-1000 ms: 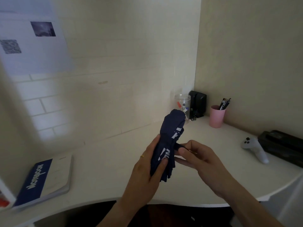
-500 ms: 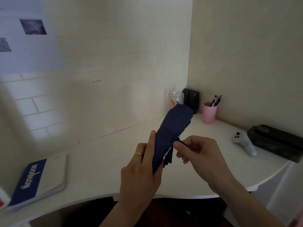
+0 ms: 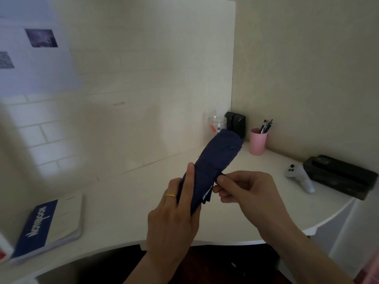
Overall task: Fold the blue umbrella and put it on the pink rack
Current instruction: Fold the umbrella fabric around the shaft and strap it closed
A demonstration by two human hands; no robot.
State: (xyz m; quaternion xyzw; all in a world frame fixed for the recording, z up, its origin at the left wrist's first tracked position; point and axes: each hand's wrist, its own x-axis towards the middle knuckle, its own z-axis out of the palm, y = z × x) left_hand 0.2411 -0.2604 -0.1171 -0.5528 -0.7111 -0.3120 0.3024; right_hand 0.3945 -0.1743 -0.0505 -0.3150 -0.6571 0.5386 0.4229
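- dark blue collapsed fabric umbrella (image 3: 213,167) is held in the air above the white curved desk (image 3: 123,201), not resting on it.
- long axis runs diagonally: low end near the camera inside the left palm, far end up and to the right, pointing at the desk's back corner.
- far end is the wide, rounded bunch of fabric; it overlaps the clear plastic cup (image 3: 216,123) and the black box (image 3: 236,123) in view. cannot tell whether it's the tip or the handle end.
- left hand (image 3: 174,218) is wrapped around the lower half of the umbrella, index finger laid straight along the fabric, gold ring (image 3: 171,195) on one finger.
- right hand (image 3: 246,193) is closed in a pinch on a thin dark strap at the umbrella's mid-length, thumb and forefinger tips touching the fabric edge.
- pink plastic cup with pens (image 3: 258,141) stands just right of the far end, apart from it.
- white game controller (image 3: 299,177) and black rectangular case (image 3: 338,175) lie at the right of the desk, well apart from the umbrella.
- blue-and-white notebook (image 3: 49,224) lies at the left desk edge.
- pink rack: nothing identifiable as one in view.
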